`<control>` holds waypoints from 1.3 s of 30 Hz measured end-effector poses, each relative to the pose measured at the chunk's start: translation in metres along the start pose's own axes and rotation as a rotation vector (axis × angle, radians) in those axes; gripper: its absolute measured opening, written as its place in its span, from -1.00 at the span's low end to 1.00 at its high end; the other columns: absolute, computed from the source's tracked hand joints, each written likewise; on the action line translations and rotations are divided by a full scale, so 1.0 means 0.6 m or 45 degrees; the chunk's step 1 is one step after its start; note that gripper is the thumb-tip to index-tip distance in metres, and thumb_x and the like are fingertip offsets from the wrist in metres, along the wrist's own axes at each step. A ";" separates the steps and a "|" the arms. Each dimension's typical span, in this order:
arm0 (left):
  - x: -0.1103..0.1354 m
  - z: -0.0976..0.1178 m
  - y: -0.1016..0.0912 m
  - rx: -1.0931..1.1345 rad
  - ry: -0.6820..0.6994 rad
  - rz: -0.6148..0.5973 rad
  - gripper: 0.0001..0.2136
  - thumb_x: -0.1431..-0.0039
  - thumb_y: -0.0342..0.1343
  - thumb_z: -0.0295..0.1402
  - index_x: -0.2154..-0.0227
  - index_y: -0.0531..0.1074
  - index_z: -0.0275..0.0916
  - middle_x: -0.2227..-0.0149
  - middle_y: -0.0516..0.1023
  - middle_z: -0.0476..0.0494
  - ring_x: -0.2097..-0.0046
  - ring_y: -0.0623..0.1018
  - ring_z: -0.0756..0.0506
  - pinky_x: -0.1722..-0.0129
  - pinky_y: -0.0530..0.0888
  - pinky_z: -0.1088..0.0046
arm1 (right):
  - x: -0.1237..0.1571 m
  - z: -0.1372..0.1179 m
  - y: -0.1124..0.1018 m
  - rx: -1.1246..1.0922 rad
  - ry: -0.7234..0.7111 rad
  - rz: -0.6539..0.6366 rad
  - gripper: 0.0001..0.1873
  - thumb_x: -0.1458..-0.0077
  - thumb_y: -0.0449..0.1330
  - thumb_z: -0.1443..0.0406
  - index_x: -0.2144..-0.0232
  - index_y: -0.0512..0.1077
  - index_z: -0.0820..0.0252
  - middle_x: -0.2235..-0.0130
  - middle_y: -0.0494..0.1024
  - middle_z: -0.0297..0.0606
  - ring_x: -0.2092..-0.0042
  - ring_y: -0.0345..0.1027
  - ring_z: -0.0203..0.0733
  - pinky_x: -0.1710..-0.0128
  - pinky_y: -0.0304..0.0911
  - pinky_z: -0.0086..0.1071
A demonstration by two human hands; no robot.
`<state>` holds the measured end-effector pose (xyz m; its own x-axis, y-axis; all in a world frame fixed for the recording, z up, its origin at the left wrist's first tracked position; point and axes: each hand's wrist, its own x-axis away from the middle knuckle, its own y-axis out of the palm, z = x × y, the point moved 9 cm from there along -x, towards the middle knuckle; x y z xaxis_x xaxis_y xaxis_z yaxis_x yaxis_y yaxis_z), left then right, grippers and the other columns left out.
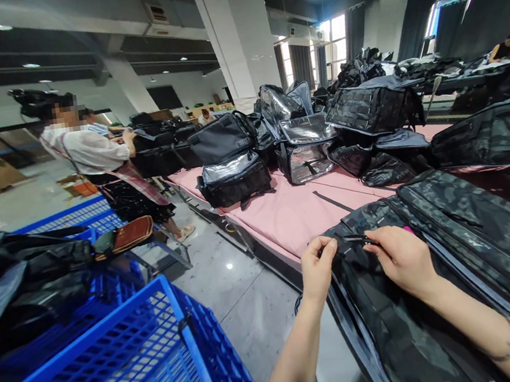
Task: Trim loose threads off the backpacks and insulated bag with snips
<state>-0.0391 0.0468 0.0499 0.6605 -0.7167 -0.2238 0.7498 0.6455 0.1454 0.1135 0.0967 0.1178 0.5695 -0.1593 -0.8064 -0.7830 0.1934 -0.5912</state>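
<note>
A black-grey camouflage backpack (394,323) lies unzipped in front of me, its grey-edged flap folded out to the right. Over the bag's far edge, my left hand (317,264) is closed in a pinch; what sits between thumb and finger is too small to make out. My right hand (402,259) is closed around small scissors (355,238), whose thin dark blades point left toward my left fingertips. A bit of pink shows behind the right knuckles. Both hands are just above the bag fabric, and a metal bangle circles my right wrist.
Several black bags with silver lining (310,162) stand on the pink-covered table (277,213). A loose black strap (331,201) lies there. Blue plastic crates (174,327) stand at left, the farther one filled with dark bags. A person (94,149) works beyond the crates; a pillar rises behind.
</note>
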 end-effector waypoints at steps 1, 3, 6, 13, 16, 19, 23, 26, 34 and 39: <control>0.000 0.000 0.000 0.003 -0.002 -0.002 -0.78 -0.03 0.07 -0.25 0.55 0.32 -0.32 0.55 0.24 0.02 0.44 0.21 0.06 0.39 0.18 0.54 | 0.000 -0.002 0.000 0.015 -0.014 -0.011 -0.86 -0.21 0.06 0.32 0.22 0.39 0.25 0.34 0.50 -0.21 0.29 0.36 -0.23 0.29 0.21 -0.37; 0.000 -0.001 -0.001 0.004 -0.003 -0.001 -0.78 -0.03 0.07 -0.24 0.56 0.32 -0.31 0.55 0.24 0.02 0.44 0.21 0.05 0.39 0.18 0.54 | -0.001 -0.005 -0.001 0.035 -0.050 -0.020 -0.84 -0.20 0.06 0.32 0.20 0.40 0.24 0.32 0.51 -0.21 0.28 0.36 -0.23 0.27 0.22 -0.37; 0.001 -0.002 -0.002 0.007 -0.003 0.003 -0.78 -0.03 0.07 -0.24 0.55 0.32 -0.32 0.55 0.23 0.02 0.44 0.21 0.06 0.40 0.18 0.54 | -0.003 -0.008 -0.005 0.037 -0.098 -0.019 -0.83 -0.19 0.07 0.33 0.19 0.40 0.24 0.31 0.52 -0.21 0.27 0.36 -0.23 0.27 0.22 -0.37; 0.002 -0.004 0.001 0.001 -0.015 -0.011 -0.78 -0.03 0.07 -0.25 0.55 0.32 -0.32 0.56 0.22 0.03 0.45 0.20 0.07 0.41 0.17 0.54 | -0.007 -0.006 -0.007 0.020 -0.138 -0.032 -0.84 -0.18 0.09 0.33 0.19 0.39 0.27 0.32 0.50 -0.21 0.29 0.34 -0.24 0.29 0.20 -0.39; 0.002 -0.004 0.001 -0.009 -0.008 -0.009 -0.78 -0.03 0.08 -0.25 0.55 0.33 -0.32 0.56 0.24 0.03 0.45 0.20 0.06 0.40 0.18 0.54 | -0.006 -0.004 -0.006 0.017 -0.148 -0.044 -0.83 -0.19 0.08 0.32 0.20 0.40 0.27 0.32 0.50 -0.21 0.29 0.33 -0.25 0.29 0.20 -0.39; 0.001 -0.003 0.001 -0.015 0.001 -0.010 -0.79 -0.03 0.08 -0.26 0.55 0.33 -0.32 0.56 0.25 0.03 0.45 0.22 0.06 0.40 0.19 0.54 | -0.007 -0.003 -0.004 0.008 -0.157 -0.068 -0.82 -0.20 0.07 0.30 0.20 0.41 0.27 0.31 0.50 -0.20 0.29 0.34 -0.25 0.30 0.20 -0.39; 0.001 -0.001 0.002 -0.029 0.000 -0.031 -0.79 -0.04 0.07 -0.26 0.54 0.34 -0.32 0.56 0.26 0.02 0.44 0.22 0.06 0.41 0.19 0.54 | -0.009 -0.001 -0.004 -0.050 -0.144 -0.079 -0.82 -0.21 0.06 0.29 0.21 0.41 0.26 0.31 0.50 -0.20 0.30 0.35 -0.25 0.30 0.22 -0.39; 0.002 -0.002 0.004 -0.049 -0.015 -0.047 -0.77 -0.04 0.07 -0.24 0.55 0.33 -0.32 0.57 0.24 0.02 0.46 0.21 0.06 0.42 0.18 0.54 | -0.009 0.001 -0.001 -0.111 -0.134 -0.098 -0.82 -0.21 0.06 0.29 0.21 0.40 0.26 0.32 0.50 -0.20 0.30 0.36 -0.25 0.30 0.23 -0.39; 0.005 0.001 0.009 -0.082 -0.005 -0.068 -0.77 -0.03 0.07 -0.24 0.56 0.33 -0.32 0.57 0.24 0.02 0.46 0.21 0.06 0.43 0.18 0.54 | -0.009 0.007 0.002 -0.172 -0.029 -0.142 -0.83 -0.20 0.06 0.29 0.26 0.43 0.22 0.34 0.51 -0.22 0.32 0.36 -0.26 0.29 0.23 -0.39; 0.007 0.005 0.010 -0.150 0.057 -0.082 -0.77 -0.10 0.04 -0.24 0.53 0.34 -0.31 0.54 0.28 0.00 0.44 0.25 0.04 0.40 0.21 0.53 | -0.007 0.042 -0.003 -0.490 0.336 -0.058 -0.85 -0.18 0.06 0.24 0.30 0.38 0.18 0.33 0.50 -0.27 0.30 0.37 -0.27 0.29 0.25 -0.42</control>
<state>-0.0317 0.0468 0.0525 0.6066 -0.7469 -0.2722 0.7790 0.6269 0.0159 0.1190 0.1211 0.1220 0.5613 -0.4100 -0.7189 -0.8229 -0.1847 -0.5373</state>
